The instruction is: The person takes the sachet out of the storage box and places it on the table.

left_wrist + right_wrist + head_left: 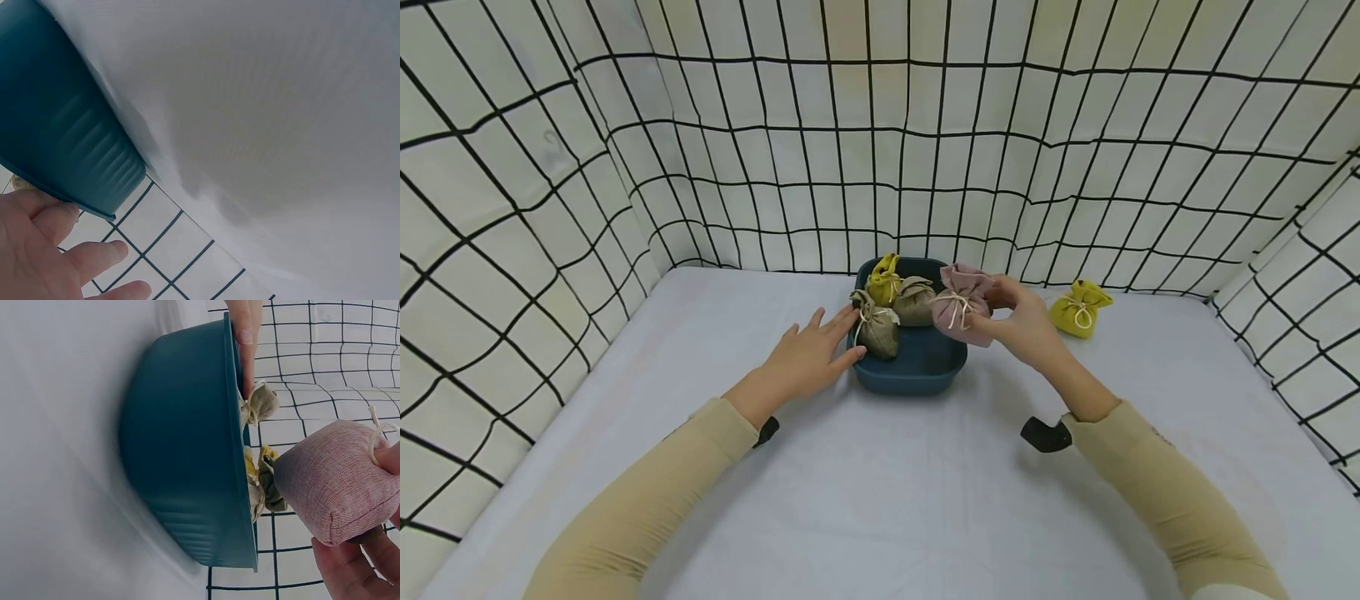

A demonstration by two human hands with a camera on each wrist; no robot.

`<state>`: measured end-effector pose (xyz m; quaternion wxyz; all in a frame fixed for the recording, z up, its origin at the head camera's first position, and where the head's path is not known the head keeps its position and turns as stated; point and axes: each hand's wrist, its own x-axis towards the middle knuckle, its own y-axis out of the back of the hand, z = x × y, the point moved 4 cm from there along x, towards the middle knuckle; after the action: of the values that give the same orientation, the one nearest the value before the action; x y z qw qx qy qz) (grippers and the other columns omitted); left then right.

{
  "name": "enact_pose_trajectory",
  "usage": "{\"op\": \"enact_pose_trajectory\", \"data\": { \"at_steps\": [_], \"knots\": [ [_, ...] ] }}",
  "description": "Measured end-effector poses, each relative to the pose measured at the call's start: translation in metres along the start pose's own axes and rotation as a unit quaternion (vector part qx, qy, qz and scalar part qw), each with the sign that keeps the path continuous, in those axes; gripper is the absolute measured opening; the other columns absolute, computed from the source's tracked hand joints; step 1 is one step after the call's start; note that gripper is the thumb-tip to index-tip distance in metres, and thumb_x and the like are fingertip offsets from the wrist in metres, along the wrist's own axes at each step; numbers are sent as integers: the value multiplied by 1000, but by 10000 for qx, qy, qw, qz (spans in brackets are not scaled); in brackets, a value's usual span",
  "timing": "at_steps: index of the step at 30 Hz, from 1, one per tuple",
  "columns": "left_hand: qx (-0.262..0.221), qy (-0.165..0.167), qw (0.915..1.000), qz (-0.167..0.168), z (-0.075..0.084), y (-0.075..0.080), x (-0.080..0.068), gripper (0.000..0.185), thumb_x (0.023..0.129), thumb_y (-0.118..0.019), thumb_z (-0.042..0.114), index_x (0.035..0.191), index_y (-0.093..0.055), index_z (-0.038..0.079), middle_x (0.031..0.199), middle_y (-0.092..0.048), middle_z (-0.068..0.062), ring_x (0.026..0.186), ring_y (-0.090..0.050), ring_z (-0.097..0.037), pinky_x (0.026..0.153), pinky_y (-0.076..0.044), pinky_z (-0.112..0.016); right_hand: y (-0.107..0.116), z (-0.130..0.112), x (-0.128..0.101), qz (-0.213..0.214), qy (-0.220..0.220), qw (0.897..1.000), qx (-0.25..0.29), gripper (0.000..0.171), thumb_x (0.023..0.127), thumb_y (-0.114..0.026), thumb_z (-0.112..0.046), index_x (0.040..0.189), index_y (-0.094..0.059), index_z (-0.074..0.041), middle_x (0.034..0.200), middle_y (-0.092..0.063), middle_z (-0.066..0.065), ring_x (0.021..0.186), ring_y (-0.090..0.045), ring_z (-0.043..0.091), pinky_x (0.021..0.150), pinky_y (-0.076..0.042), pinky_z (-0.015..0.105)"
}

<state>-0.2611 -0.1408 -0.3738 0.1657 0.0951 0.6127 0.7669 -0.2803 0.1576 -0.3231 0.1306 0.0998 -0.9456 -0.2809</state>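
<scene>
A dark teal bowl [925,375] stands mid-table and holds a yellow pouch [883,279] and two olive pouches [878,329], one of them at the back [914,300]. My right hand [1022,321] holds a pink drawstring pouch [961,306] over the bowl's right rim, fingers curled round it; the right wrist view shows the pink pouch [334,481] beside the bowl [181,462]. My left hand [808,354] lies flat with straight fingers touching the bowl's left rim. In the left wrist view the fingers [94,259] reach the bowl's wall [62,137].
Another yellow pouch [1078,308] sits on the white tabletop [880,500] to the right of the bowl. White walls with a black grid [880,150] close in the table at the back and both sides.
</scene>
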Motion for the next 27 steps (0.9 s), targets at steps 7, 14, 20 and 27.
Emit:
{"op": "enact_pose_trajectory", "data": {
  "at_steps": [7,14,20,27],
  "knots": [
    [12,28,10000,30,-3,-2,2,73,108,-42,54,166,-18,16,171,-16,-3,153,-14,-45,114,-19,-72,4,5,-3,73,32,9999,-68,48,93,-75,-17,135,-57,-1,126,-64,21,120,-58,35,91,-52,45],
    [-8,-25,10000,46,-1,-1,1,74,108,-43,54,166,-19,16,171,-16,-3,153,-15,-45,114,-20,-71,12,11,-8,98,-6,9999,107,45,95,-73,-15,134,-56,0,125,-63,20,120,-57,33,88,-50,37],
    [31,-46,9999,86,0,0,0,73,108,-42,54,166,-19,15,171,-16,-3,152,-16,-45,114,-21,-72,25,11,-16,279,7,9996,78,39,94,-73,-16,125,-58,2,123,-63,20,118,-57,33,92,-48,32],
    [53,-4,10000,55,0,0,-1,73,108,-42,54,166,-20,15,170,-17,-2,153,-16,-45,114,-20,-72,41,11,-24,476,-6,9988,-99,37,97,-71,-16,126,-57,3,124,-63,21,121,-57,33,91,-46,26]
  ]
}}
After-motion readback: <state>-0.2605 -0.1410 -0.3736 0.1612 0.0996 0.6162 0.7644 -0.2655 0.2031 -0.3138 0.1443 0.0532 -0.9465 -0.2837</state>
